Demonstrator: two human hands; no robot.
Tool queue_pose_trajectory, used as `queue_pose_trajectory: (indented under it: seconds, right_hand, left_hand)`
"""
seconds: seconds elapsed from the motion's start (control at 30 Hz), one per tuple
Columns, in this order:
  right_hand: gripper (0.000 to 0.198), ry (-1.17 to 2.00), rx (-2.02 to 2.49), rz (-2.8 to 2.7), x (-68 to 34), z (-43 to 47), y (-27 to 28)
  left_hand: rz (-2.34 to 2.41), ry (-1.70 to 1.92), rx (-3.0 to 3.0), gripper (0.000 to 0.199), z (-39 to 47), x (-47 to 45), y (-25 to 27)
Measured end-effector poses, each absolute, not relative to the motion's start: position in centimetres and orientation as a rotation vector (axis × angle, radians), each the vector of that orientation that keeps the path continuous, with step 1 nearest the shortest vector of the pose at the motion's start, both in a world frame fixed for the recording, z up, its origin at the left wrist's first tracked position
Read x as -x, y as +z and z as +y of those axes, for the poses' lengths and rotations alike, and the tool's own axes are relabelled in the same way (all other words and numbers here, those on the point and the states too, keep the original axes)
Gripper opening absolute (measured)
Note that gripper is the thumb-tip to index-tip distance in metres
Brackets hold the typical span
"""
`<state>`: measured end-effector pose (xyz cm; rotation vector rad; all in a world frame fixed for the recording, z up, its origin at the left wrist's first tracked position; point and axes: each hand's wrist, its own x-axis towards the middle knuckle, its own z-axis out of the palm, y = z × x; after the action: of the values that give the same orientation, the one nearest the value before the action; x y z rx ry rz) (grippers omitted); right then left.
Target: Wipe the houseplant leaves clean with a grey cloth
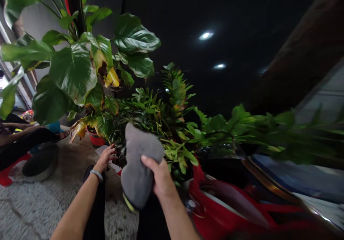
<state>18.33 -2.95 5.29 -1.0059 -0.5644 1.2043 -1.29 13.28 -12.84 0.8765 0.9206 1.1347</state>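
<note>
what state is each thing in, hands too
left hand: open, at the plants, contact unclear
right hand: closed on the pad, thumb on top
pad: held up, tilted
bracelet: worn on the left wrist
pot: upright, planted
big leaf: green, glossy
yellow leaf: partly browned
basin: upright on the ground, contents too dark to tell

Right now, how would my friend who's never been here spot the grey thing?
Find the tall plant with huge shiny leaves. Look down and to the right, to the person's right hand, which grips a flat, curvy-edged grey piece. Unlike the bushy green plants behind it, it is plain grey, with a yellow-green strip peeking out at its bottom.
</note>
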Motion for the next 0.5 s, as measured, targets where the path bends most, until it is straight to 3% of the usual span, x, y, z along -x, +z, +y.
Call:
queue_pose_trajectory:
  seconds: [0.13, 0.27, 0.37, 0.5]
  right_hand:
    - [0.038, 1.104, 1.004, -0.472, -19.8, 1.7, 5.8]
    - [0.030, 1.264, 1.180, -0.399, -17.5, -0.3, -0.3]
    - [0.022, 1.392, 1.278, -0.427, -15.7, -4.3, -3.8]
    - [0.024, 1.302, 1.237, -0.554, -16.4, -6.4, -1.6]
  left_hand:
    - [0.856, 1.138, -0.846, 0.054, 12.6, 1.2, -12.1]
    - [0.831, 1.110, -0.856, 0.046, 12.0, 1.1, -11.5]
    - [0.868, 1.067, -0.871, 0.051, 11.9, 0.7, -11.4]
    - [0.840, 1.038, -0.921, 0.055, 11.9, -0.1, -11.6]
